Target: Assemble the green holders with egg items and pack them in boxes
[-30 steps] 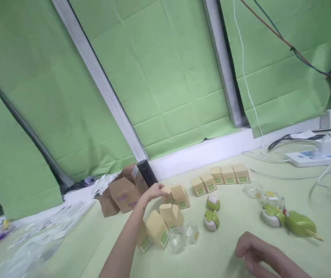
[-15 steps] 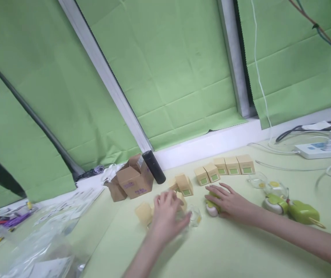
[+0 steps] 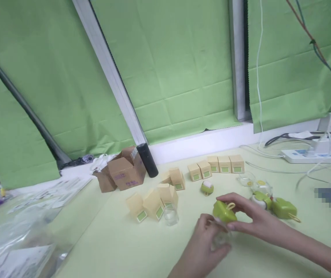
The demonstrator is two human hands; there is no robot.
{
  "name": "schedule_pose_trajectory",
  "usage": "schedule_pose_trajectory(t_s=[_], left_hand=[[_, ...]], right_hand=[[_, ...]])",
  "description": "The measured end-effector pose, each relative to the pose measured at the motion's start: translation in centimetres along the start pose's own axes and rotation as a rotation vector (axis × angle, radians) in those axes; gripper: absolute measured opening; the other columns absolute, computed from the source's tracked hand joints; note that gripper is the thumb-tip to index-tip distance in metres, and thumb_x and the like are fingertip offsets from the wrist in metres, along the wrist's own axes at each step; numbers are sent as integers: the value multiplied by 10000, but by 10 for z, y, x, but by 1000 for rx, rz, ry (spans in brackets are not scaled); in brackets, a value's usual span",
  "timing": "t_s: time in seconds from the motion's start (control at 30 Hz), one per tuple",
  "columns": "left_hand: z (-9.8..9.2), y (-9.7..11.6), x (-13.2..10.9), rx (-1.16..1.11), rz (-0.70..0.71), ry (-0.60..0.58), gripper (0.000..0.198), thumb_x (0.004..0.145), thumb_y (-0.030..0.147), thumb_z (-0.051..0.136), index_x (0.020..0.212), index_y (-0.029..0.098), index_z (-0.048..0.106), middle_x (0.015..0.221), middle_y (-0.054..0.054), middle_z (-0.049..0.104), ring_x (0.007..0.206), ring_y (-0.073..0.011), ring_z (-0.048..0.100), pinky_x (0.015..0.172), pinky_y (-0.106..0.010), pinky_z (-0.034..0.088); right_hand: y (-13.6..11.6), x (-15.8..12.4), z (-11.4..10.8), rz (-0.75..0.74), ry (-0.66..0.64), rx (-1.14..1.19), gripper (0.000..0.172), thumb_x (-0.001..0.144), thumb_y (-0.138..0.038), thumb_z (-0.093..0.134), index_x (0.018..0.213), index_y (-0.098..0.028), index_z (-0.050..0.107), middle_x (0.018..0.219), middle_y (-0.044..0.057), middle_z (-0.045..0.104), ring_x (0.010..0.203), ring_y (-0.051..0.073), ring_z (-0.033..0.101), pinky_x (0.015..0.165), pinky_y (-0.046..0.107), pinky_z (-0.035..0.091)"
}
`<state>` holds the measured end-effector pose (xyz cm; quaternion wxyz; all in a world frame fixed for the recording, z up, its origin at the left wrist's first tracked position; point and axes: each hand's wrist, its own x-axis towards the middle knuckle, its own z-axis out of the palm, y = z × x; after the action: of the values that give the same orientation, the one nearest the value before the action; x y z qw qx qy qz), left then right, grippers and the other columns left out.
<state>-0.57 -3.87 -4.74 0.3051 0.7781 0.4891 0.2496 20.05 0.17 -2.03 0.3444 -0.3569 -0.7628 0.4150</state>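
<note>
My right hand (image 3: 250, 218) grips a small green case with a yellow loop (image 3: 223, 211) between thumb and fingers. Just below it, my left hand (image 3: 203, 245) is closed on a clear plastic cup (image 3: 220, 238), partly hidden by the fingers. The case sits right at the cup's top; whether it is inside the rim cannot be made out. Another clear cup (image 3: 171, 216) stands to the left, beside open cardboard boxes (image 3: 154, 204) with green labels. Beyond my hands lies a green and white case (image 3: 207, 187).
Closed small boxes (image 3: 225, 165) stand in a row at the back. Right of my hands lie more green cases (image 3: 284, 208) and clear cups (image 3: 260, 187). Farther out are a power strip (image 3: 295, 156), a black cylinder (image 3: 147, 160), a brown carton (image 3: 126, 172) and plastic bags (image 3: 17, 235).
My left hand has moved from the open boxes toward me and right, now with a clear cup. My right hand has lifted a green case off the table to meet it. The view shifted slightly.
</note>
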Motion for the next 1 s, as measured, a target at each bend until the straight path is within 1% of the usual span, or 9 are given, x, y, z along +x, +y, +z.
schedule_pose_trajectory(t_s=[0.1, 0.2, 0.37, 0.6, 0.7, 0.77, 0.87, 0.97, 1.0], left_hand=[[20, -5, -3, -414, -68, 8, 559, 638, 154, 746, 1076, 225, 405, 1089, -62, 554, 1041, -232, 553, 899, -404, 442], [33, -13, -3, -576, -67, 84, 564, 628, 145, 752, 986, 228, 323, 1031, -57, 544, 1006, -226, 573, 880, -400, 442], [31, -10, -5, -634, -29, 59, 537, 684, 171, 736, 1014, 227, 316, 1065, -65, 544, 1030, -210, 572, 890, -396, 441], [26, -6, -5, -600, -85, 38, 590, 648, 230, 782, 1025, 215, 329, 1110, -100, 562, 1070, -226, 562, 921, -424, 428], [31, -9, -4, -600, -96, 39, 590, 650, 274, 785, 1029, 208, 338, 1123, -109, 556, 1078, -224, 560, 929, -415, 432], [31, -9, -7, -602, -97, 27, 619, 629, 278, 794, 1039, 207, 337, 1124, -110, 550, 1084, -228, 559, 942, -413, 428], [10, -2, -14, -469, -78, -34, 770, 565, 296, 814, 1146, 219, 315, 1226, -126, 488, 1168, -257, 503, 974, -417, 411], [-42, 13, -5, -84, -135, -18, 869, 569, 393, 793, 1262, 257, 288, 1355, -124, 362, 1248, -297, 409, 996, -442, 387], [-64, 17, 5, 70, -144, 56, 747, 666, 439, 714, 1264, 258, 305, 1352, -118, 366, 1243, -289, 407, 998, -445, 378]], right_hand=[[-3, -11, 2, 0, -121, -77, 450, 805, -320, 651, 1234, -267, 527, 1224, 57, 572, 1133, 244, 528, 984, 388, 425], [-4, -16, 5, -41, -242, -163, 462, 776, -224, 656, 1226, -263, 560, 1131, 55, 601, 1082, 235, 559, 951, 362, 442], [-6, -16, 5, -10, -282, -198, 494, 793, -231, 639, 1274, -287, 544, 1089, 57, 600, 1020, 235, 588, 908, 354, 465], [-8, -18, 2, 10, -300, -202, 515, 838, -260, 611, 1332, -335, 487, 1101, 46, 592, 1031, 230, 588, 920, 356, 471], [-4, -18, 4, 16, -334, -302, 563, 825, -258, 630, 1351, -368, 462, 1120, 45, 597, 1026, 240, 603, 888, 355, 503], [0, -19, 6, -1, -345, -415, 585, 818, -328, 646, 1365, -375, 445, 1217, 69, 585, 1070, 284, 600, 879, 394, 521], [5, -21, 12, -85, -343, -576, 551, 831, -399, 611, 1360, -325, 475, 1346, 117, 542, 1155, 363, 559, 902, 491, 511], [4, -22, 17, -147, -333, -644, 534, 806, -311, 632, 1328, -261, 531, 1281, 139, 601, 1091, 371, 608, 863, 496, 540], [2, -22, 17, -148, -328, -648, 544, 787, -276, 646, 1320, -251, 541, 1246, 136, 628, 1057, 362, 630, 845, 479, 555]])
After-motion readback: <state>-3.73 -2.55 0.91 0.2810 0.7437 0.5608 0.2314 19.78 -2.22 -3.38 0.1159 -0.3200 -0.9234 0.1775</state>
